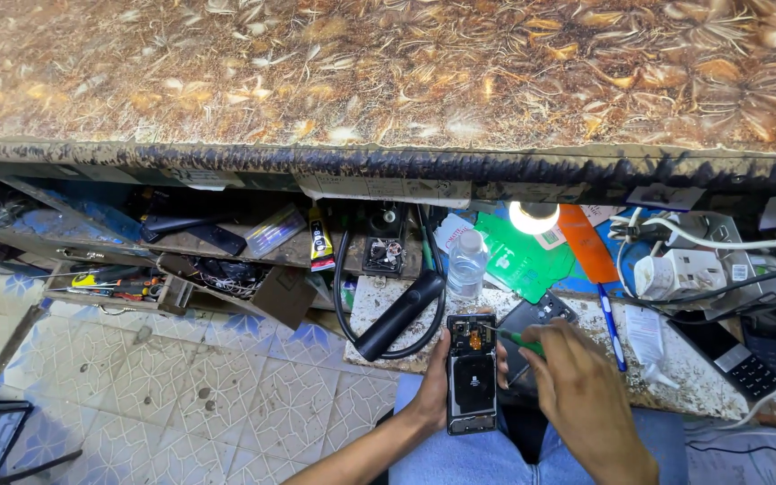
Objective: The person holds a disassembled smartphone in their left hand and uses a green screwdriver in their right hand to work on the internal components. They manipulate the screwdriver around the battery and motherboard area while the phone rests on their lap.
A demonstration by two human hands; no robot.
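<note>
Cluttered repair desk (379, 310): left hand (431, 386) fingers clasp an opened smartphone (471, 373), back cover already off; right hand (577, 377) fingers pinch a green screwdriver (515, 338) at its upper screws, apparently mid-disassembly.

1. One camera only, worn on my head, so no second view shares any part of the scene.
2. It looks steeply down and forward over my lap at the cluttered workbench (675, 359).
3. My left hand (428, 391) and right hand (581, 391) sit low in the frame, close to the lens, around the opened phone (471, 373).
4. The top of the frame is filled by the brown patterned countertop (388, 63) overhanging the bench.
5. The tiled floor (199, 395) shows at lower left, farther below me.
</note>
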